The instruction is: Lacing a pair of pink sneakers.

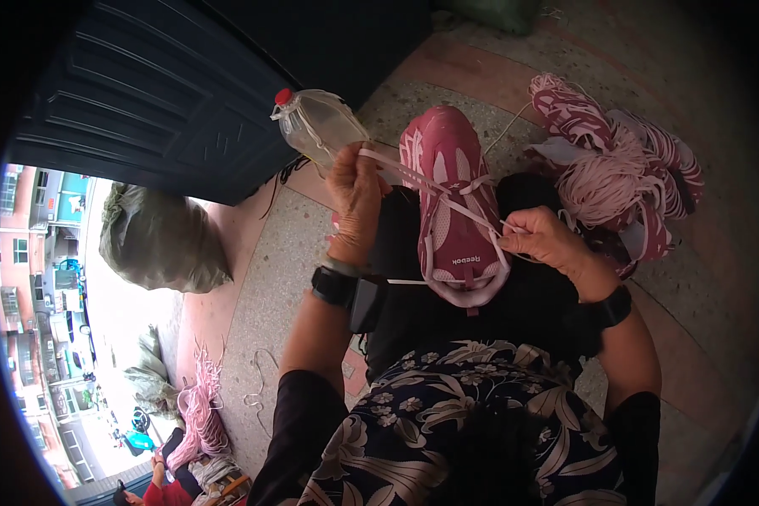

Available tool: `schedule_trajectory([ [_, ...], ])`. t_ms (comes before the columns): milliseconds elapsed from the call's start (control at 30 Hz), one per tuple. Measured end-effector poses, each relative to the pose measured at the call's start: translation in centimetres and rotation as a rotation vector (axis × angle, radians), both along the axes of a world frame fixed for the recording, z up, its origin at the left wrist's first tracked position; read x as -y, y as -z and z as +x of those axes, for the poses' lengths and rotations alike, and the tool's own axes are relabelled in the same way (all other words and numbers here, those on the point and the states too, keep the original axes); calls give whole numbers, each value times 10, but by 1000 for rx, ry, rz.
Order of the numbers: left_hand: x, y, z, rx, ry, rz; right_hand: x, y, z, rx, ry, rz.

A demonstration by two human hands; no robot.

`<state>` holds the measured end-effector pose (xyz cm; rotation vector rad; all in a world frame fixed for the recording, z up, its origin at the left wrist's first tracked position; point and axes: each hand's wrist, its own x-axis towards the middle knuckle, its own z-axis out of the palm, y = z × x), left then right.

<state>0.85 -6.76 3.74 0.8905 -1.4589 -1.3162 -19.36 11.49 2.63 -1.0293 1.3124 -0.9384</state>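
A pink and dark-red sneaker (462, 232) lies across my black-clothed lap, its toe pointing away from me and its heel opening nearest. Left of the toe, my left hand (354, 198) is closed on a pale pink shoelace (405, 169), which stretches taut over to the upper part of the sneaker. At the right side of the tongue, my right hand (550, 243) pinches a stretch of lace between thumb and fingertips. Between the hands the laces cross over the tongue. The lower eyelets on the far side are partly hidden by the crossing laces.
A pile of pink and white shoe uppers with a bundle of laces (603, 181) lies on the floor to the right. A clear plastic jug with a red cap (319, 122) stands beyond my left hand. Further left are a dark door (152, 93), a stuffed sack (160, 240) and pink laces (204, 413) beside another person.
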Motion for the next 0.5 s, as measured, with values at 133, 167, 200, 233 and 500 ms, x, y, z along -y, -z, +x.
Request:
schedule_trajectory([
  [133, 1, 10, 0, 18, -23, 3, -4, 2, 7, -84, 48, -99],
  [167, 1, 13, 1, 6, -60, 0, -5, 2, 9, -157, 44, -133],
  [200, 1, 14, 1, 10, -58, -1, -6, 0, 9, -153, 47, -134],
  [233, 0, 15, 1, -14, -26, 7, -7, -2, 8, -137, 39, -131],
  [500, -12, 20, 0, -39, 97, 143, -55, -43, 11, -414, -45, -205],
])
